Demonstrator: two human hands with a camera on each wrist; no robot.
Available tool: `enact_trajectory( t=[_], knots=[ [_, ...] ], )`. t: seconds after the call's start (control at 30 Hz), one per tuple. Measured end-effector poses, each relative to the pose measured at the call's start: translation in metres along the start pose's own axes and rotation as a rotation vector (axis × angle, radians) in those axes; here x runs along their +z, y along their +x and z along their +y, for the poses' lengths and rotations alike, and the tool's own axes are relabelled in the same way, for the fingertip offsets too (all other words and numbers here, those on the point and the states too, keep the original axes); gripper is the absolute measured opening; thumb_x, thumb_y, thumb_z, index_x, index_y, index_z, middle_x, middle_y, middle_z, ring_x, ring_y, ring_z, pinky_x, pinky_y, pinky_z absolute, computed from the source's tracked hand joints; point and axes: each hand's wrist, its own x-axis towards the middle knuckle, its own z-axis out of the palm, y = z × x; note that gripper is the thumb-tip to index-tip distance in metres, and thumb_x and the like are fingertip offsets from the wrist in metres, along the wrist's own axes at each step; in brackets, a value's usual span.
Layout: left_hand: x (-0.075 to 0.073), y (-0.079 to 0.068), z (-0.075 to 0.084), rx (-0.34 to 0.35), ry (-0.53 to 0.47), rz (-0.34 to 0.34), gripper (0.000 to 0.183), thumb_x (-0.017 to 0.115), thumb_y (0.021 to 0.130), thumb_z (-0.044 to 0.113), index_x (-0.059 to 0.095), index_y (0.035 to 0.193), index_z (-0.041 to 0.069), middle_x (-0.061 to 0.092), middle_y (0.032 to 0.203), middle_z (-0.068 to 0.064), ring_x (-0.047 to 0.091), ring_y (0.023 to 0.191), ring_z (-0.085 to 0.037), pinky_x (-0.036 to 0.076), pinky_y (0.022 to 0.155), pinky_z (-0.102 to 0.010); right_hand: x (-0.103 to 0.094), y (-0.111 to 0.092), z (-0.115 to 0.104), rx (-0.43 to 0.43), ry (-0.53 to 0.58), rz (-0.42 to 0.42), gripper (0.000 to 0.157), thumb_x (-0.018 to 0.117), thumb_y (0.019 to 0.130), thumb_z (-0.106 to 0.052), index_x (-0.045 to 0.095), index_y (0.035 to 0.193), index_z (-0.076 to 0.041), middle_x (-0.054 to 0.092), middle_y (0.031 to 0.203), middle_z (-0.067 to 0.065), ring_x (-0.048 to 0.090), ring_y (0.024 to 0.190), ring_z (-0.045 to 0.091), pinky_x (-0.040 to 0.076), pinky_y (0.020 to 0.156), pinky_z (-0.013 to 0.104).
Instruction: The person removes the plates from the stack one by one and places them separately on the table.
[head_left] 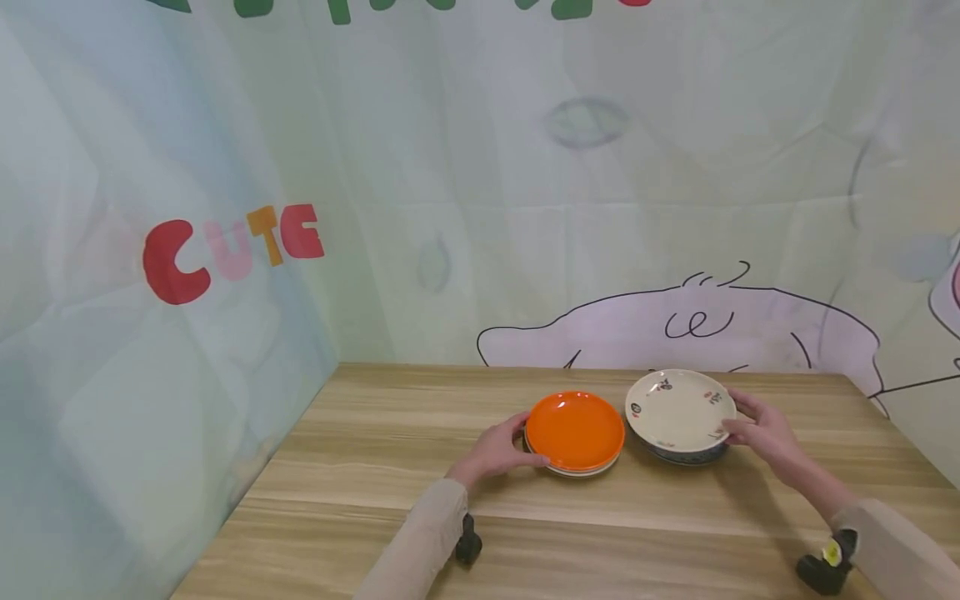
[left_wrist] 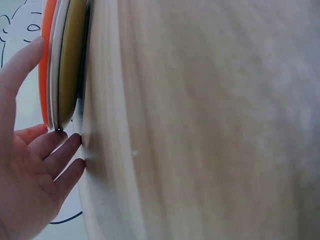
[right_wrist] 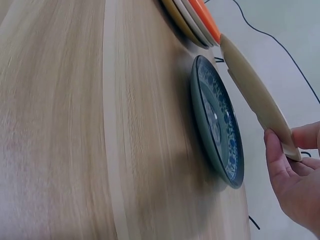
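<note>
At the middle right of the table, my left hand (head_left: 498, 450) touches the left rim of an orange plate (head_left: 575, 431). The orange plate tops a stack, with a white plate (left_wrist: 56, 65) and a mustard-yellow dish (left_wrist: 73, 65) visible below. In the left wrist view, the thumb is at the orange rim and the other fingers extend beside the stack. My right hand (head_left: 765, 433) pinches the edge of a cream plate with small printed motifs (head_left: 681, 410). That plate is raised and tilted above a blue-patterned plate (right_wrist: 217, 120), apart from it in the right wrist view.
The wood-grain table (head_left: 360, 450) runs back to a pale printed cloth (head_left: 450, 167) with coloured letters and a line-drawn figure. Cloth also hangs along the left side. A black wrist device (head_left: 828, 562) sits at the right sleeve, another (head_left: 468, 540) at the left.
</note>
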Motion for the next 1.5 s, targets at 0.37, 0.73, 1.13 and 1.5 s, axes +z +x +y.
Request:
enact_trajectory(
  t=[0.37,0.73,1.13,1.5],
  knots=[
    [0.001,0.001,-0.001,-0.031,-0.032,-0.003,0.087,0.076,0.069,0.044,0.035,0.14,0.015,0.044,0.137,-0.009,0.051,0.087,-0.018,0.05,0.057,-0.025,-0.006,-0.002,0.001,0.019,0.034,0.039,0.06,0.043,0.087,0.009,0.007,0.132,0.023,0.014,0.131,0.047,0.057,0.065,-0.001,0.054,0.063,0.019],
    [0.002,0.002,-0.001,-0.018,-0.006,0.003,0.087,0.075,0.069,0.045,0.035,0.14,0.015,0.045,0.137,-0.007,0.05,0.112,-0.022,0.048,0.088,-0.037,-0.019,0.002,0.031,0.075,0.068,0.147,0.066,0.053,0.085,0.0,0.015,0.137,0.015,0.042,0.134,0.021,0.06,0.065,0.001,0.055,0.062,0.021],
    [0.003,0.002,-0.003,-0.01,0.001,0.01,0.089,0.075,0.067,0.048,0.035,0.14,0.017,0.046,0.136,-0.007,0.049,0.113,-0.021,0.049,0.085,-0.034,-0.047,0.014,0.081,0.083,0.052,0.2,0.069,0.051,0.09,-0.008,0.008,0.139,0.012,0.03,0.14,0.025,0.058,0.069,-0.005,0.053,0.064,0.017],
    [0.003,0.003,-0.003,-0.005,-0.002,0.01,0.087,0.075,0.068,0.046,0.035,0.139,0.015,0.045,0.136,-0.007,0.05,0.108,-0.021,0.051,0.08,-0.033,-0.065,0.009,0.102,0.12,0.267,0.264,0.07,0.049,0.088,-0.001,0.001,0.139,0.012,0.0,0.138,0.039,0.059,0.066,-0.003,0.054,0.061,0.016]
  ],
)
